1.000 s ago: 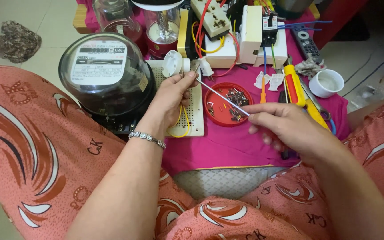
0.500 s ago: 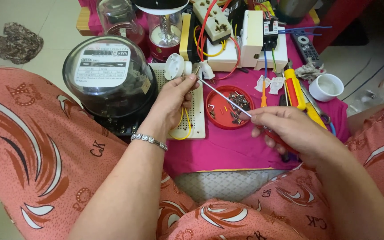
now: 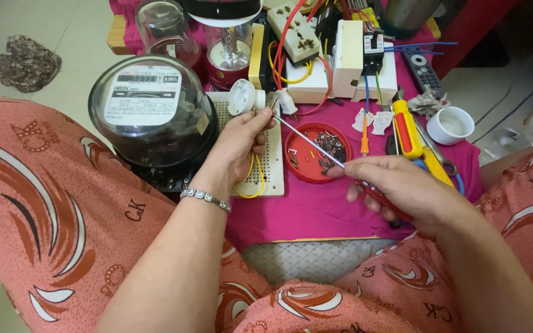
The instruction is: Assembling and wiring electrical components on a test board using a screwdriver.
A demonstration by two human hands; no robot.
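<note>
At frame centre, the left hand (image 3: 239, 145) pinches a white lamp socket (image 3: 246, 97) above the perforated board (image 3: 274, 161). The right hand (image 3: 402, 191), lower right, grips a screwdriver (image 3: 309, 140) whose tip meets the socket.

A white round lamp holder (image 3: 242, 97) is pinched at its neck above a white perforated board, its disc face tilted up and leftward. A screwdriver (image 3: 316, 145) with a thin silver shaft and red handle slants from lower right, tip meeting the holder's neck.
</note>
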